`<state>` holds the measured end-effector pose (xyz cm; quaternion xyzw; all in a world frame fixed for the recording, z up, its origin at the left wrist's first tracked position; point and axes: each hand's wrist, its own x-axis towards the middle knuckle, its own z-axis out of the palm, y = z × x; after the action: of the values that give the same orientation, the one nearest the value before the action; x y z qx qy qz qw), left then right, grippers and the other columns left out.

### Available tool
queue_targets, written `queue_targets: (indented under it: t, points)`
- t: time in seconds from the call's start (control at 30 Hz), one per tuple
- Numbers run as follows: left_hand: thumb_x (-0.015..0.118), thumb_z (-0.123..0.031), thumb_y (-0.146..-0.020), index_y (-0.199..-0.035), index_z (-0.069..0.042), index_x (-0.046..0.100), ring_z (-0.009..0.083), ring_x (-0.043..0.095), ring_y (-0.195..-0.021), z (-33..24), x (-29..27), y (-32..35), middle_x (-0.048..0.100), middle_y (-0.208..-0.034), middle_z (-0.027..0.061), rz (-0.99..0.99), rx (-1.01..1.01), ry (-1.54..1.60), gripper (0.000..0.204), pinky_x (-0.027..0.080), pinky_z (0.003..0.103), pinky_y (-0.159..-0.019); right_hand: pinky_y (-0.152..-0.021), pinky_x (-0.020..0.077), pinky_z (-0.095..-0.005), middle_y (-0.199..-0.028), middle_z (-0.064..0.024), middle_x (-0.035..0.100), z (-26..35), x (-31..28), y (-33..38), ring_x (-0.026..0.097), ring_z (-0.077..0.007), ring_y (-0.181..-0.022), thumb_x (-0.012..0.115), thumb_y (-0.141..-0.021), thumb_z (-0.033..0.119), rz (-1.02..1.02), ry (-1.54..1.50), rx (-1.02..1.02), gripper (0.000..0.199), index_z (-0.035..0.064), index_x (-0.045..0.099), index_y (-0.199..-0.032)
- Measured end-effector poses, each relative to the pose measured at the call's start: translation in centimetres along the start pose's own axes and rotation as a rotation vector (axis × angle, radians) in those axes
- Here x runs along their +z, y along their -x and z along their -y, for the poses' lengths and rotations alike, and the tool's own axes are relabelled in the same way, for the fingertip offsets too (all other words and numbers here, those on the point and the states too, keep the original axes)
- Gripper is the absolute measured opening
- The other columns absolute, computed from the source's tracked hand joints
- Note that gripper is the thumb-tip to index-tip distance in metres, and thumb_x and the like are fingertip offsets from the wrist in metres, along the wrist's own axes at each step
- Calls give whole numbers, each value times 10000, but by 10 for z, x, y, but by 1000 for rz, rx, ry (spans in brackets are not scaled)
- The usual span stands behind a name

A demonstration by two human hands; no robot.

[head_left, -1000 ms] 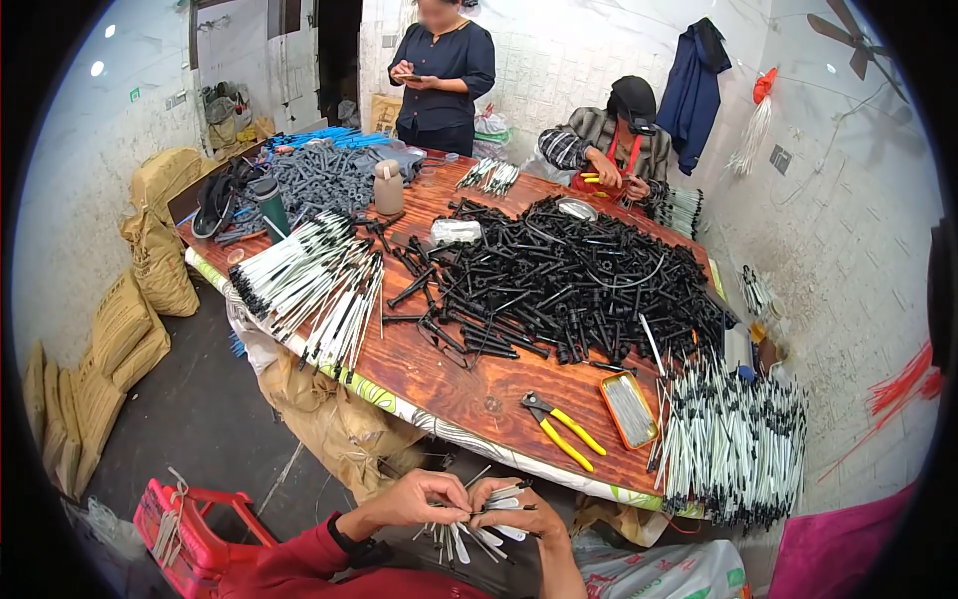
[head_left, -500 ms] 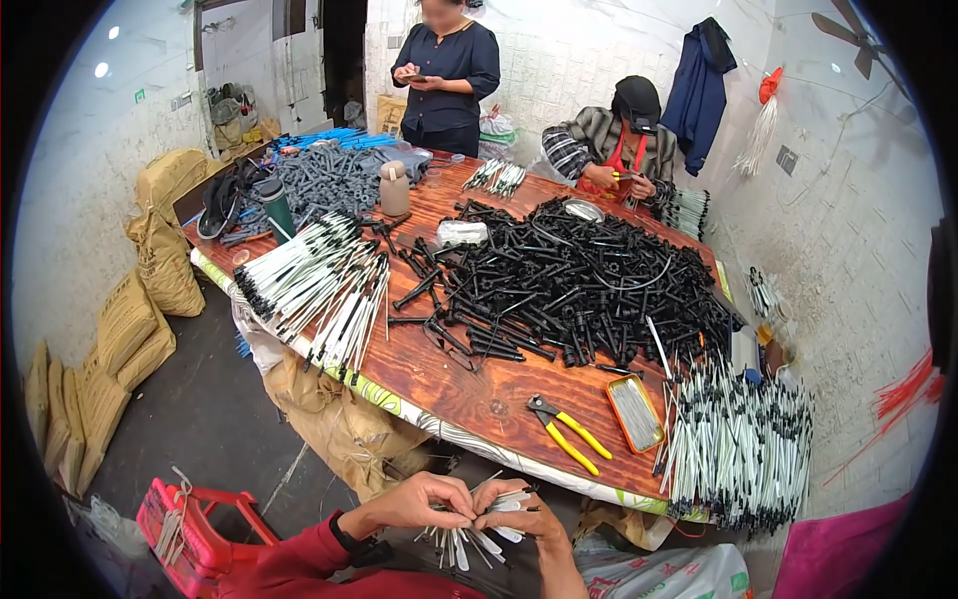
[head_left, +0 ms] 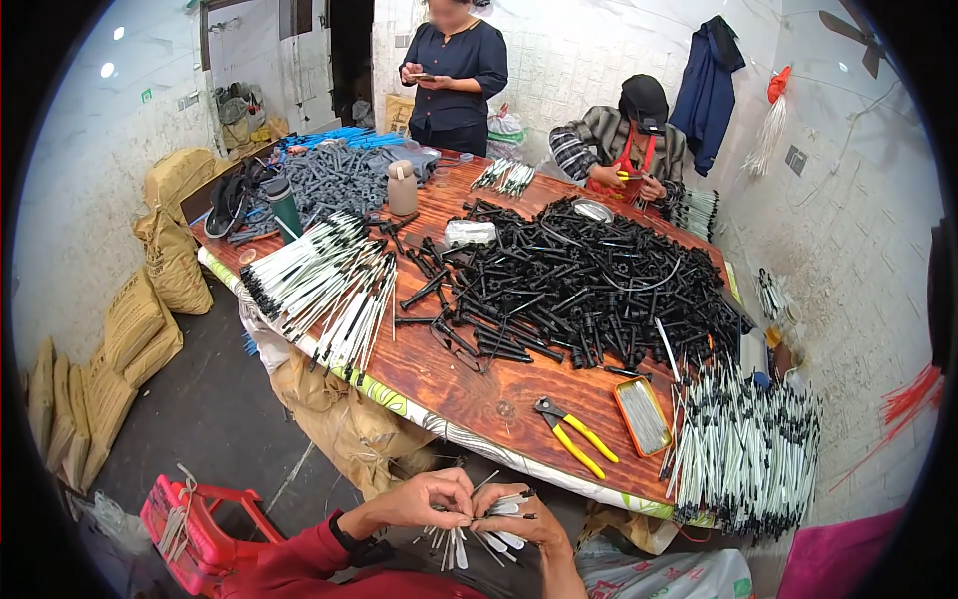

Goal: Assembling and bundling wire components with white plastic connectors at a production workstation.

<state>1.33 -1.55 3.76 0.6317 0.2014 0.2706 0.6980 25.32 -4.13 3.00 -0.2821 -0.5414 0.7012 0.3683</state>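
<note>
Below the table's near edge, my right hand (head_left: 523, 516) is closed around a bundle of thin white strips with black ends (head_left: 461, 546), which fan out downward. My left hand (head_left: 436, 499) is closed in a pinch at the same bundle, fingertips against the right hand's; what exactly they pinch is too small to make out. On the table nearby lie yellow-handled pliers (head_left: 577, 437) with their jaws toward the pile. Beside them is an open orange-rimmed tin (head_left: 644, 416) holding thin pale pins. A thick stack of white strips with black ends (head_left: 745, 449) hangs over the right corner.
A large heap of black plastic parts (head_left: 599, 285) covers the table (head_left: 449, 384). Another strip pile (head_left: 324, 285) and grey parts (head_left: 324, 180) lie left, by a green bottle (head_left: 282, 210). One person (head_left: 454, 70) stands behind; another (head_left: 624, 150) sits working. A red stool (head_left: 205, 534) stands lower left.
The whole scene has shifted slightly right and down in view. My hands stay together at the bundle, with hardly any visible movement.
</note>
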Motion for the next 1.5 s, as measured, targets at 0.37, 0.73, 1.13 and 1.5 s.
queue_targets:
  t: [0.37,0.73,1.13,1.5]
  points:
    - [689,-122,-959,-959,-2,687,147,559,-1036,8,-15,-6,538,-1126,50,153,-110,225,120,448,296,-929,-751,501,-262,-871,-62,717,3,-3,-3,663,-121,-830,797,-800,-10,17,22,-36,119,-15,718,-890]
    - [693,-126,-965,-943,-9,677,138,553,-1037,7,8,0,551,-1110,42,-119,-62,146,120,448,296,-915,-791,529,-273,-912,-68,714,2,-3,2,675,-136,-850,766,-797,-46,-103,-44,-132,119,-17,728,-906]
    - [807,-63,-830,-922,-58,726,143,525,-1059,-9,-7,-3,523,-1086,27,7,0,-115,122,420,297,-952,-824,517,-300,-945,-78,726,6,2,1,665,-153,-914,776,-795,-35,-27,-22,-117,162,-13,747,-953]
    - [832,-108,-817,-888,-70,740,142,524,-1079,-20,-8,-11,536,-1084,8,138,-71,-74,122,409,315,-982,-793,497,-285,-903,-56,721,9,-1,7,651,-127,-862,787,-807,5,48,-31,-79,160,-3,752,-963]
